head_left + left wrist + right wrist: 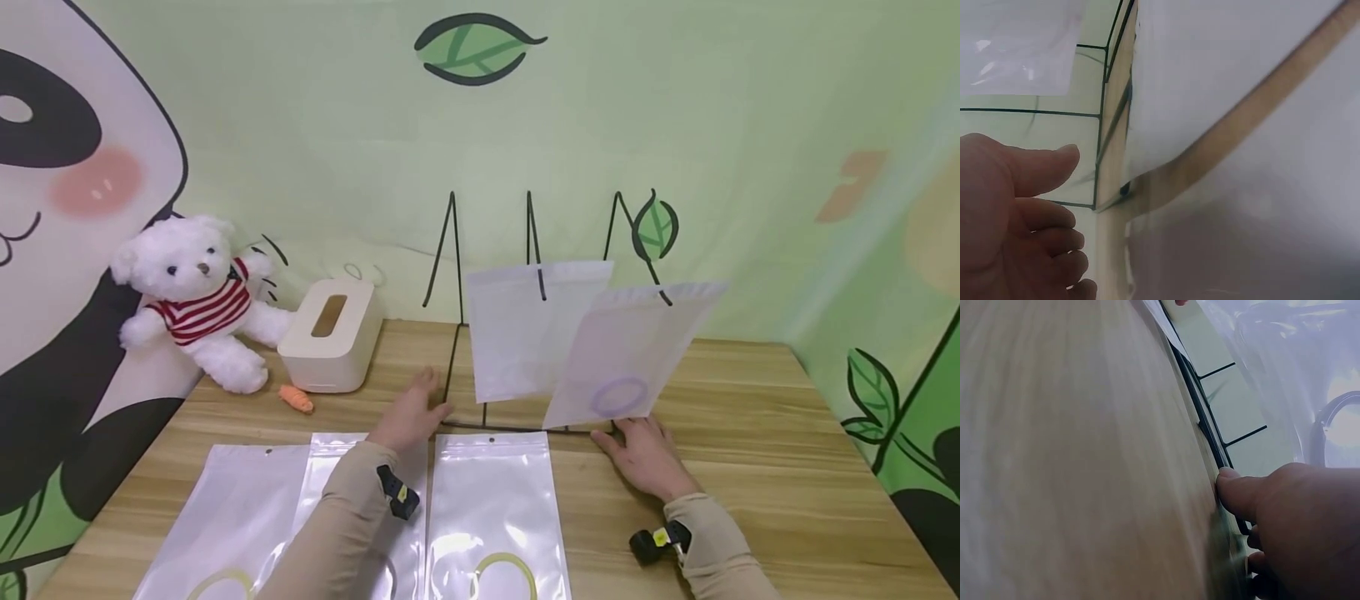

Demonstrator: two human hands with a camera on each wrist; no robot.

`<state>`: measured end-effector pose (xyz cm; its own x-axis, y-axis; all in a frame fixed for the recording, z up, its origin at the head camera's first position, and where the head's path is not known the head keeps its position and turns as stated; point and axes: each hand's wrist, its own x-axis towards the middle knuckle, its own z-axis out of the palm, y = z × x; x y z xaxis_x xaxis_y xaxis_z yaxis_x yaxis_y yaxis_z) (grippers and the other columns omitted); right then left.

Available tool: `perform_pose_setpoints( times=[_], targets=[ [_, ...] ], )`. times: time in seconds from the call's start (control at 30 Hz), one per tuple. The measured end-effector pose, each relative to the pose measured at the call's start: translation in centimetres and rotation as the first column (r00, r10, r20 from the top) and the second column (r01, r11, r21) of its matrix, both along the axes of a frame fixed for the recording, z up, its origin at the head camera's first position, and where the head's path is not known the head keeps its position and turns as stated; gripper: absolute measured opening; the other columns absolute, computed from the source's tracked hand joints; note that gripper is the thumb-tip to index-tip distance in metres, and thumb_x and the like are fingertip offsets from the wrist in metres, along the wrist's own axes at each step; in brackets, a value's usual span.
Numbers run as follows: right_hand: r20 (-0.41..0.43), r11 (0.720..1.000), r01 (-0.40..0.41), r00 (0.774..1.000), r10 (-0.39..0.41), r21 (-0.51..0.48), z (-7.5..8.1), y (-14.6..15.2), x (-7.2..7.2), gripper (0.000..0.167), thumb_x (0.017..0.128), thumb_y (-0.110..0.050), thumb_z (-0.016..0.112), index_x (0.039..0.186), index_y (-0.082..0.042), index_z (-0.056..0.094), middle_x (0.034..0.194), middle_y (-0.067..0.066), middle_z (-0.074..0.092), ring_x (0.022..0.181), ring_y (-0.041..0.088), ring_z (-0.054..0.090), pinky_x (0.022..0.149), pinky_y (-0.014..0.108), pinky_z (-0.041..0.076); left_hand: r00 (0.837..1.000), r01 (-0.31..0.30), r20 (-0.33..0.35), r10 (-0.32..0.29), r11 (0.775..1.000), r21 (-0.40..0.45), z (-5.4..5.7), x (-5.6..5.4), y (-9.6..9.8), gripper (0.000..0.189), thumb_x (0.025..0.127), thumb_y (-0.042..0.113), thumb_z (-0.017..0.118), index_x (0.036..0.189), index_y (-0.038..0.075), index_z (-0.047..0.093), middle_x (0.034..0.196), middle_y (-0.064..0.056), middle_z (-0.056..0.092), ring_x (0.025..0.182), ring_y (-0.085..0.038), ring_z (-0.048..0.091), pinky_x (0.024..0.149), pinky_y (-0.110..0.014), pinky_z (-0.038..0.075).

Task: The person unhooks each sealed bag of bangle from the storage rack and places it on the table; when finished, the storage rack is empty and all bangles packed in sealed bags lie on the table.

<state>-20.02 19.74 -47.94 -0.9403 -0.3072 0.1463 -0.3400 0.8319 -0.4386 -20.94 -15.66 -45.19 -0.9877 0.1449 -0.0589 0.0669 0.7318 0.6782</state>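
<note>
Three flat bags point(491, 492) lie foremost on the table point(780, 467). Beyond them, the left hand point(408, 417), fingers relaxed and empty, is beside a black rack point(452, 363); the right hand point(647, 457) grips its front corner. Two hanging bags point(536, 342) dangle from the rack's hooks, right of a box point(322, 367).

The pouches point(495, 500) look glossy plastic, the table point(787, 467) smooth wood.
</note>
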Motion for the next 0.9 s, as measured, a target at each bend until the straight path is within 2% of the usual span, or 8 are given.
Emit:
perform_pose_setpoints(
  times=[0.3, 0.57, 0.73, 0.9],
  targets=[
    [0.005, 1.0, 0.006, 1.0, -0.006, -0.002, -0.2, 0.1, 0.0, 0.051, 0.099, -0.033, 0.056, 0.136, 0.003, 0.053, 0.142, 0.026, 0.045, 0.132, 0.05, 0.033, 0.098, 0.073, 0.025, 0.998, 0.052, 0.047, -0.048, 0.996, -0.071, -1.5, -0.3, 0.2, 0.071, 0.098, 0.029, 0.058, 0.15, -0.004, 0.024, 0.157, -0.026, 0.011, 0.143, -0.046, 0.008, 0.115, -0.055, 0.011],
    [-0.02, 1.0, 0.0, 1.0, 0.0, -0.016, 0.0, 0.1, -0.1, 0.049, 0.098, -0.03, 0.058, 0.136, 0.0, 0.053, 0.141, 0.026, 0.046, 0.13, 0.052, 0.035, 0.098, 0.072, 0.026, 0.994, 0.103, 0.032, -0.1, 0.991, -0.091, -1.8, -0.6, 0.1, 0.076, 0.097, 0.033, 0.059, 0.149, -0.008, 0.021, 0.157, -0.026, 0.01, 0.145, -0.04, 0.001, 0.116, -0.053, 0.005],
    [-0.004, 1.0, 0.005, 1.0, -0.005, -0.018, 0.1, 0.1, 0.0, 0.05, 0.099, -0.032, 0.057, 0.135, 0.003, 0.053, 0.14, 0.027, 0.047, 0.129, 0.052, 0.036, 0.098, 0.072, 0.026, 0.991, 0.135, 0.013, -0.135, 0.987, -0.084, -1.8, -0.5, 0.1, 0.075, 0.097, 0.029, 0.059, 0.148, -0.012, 0.02, 0.155, -0.03, 0.01, 0.145, -0.042, 0.0, 0.116, -0.054, 0.003],
    [0.008, 1.0, 0.008, 1.0, -0.008, -0.013, 0.1, 0.0, 0.1, 0.052, 0.099, -0.034, 0.056, 0.134, 0.005, 0.054, 0.139, 0.029, 0.047, 0.128, 0.053, 0.037, 0.098, 0.072, 0.025, 0.987, 0.161, -0.011, -0.162, 0.984, -0.08, -2.4, -0.5, -0.1, 0.076, 0.098, 0.028, 0.058, 0.148, -0.013, 0.019, 0.155, -0.031, 0.01, 0.145, -0.043, -0.001, 0.116, -0.055, 0.0]
  ],
)
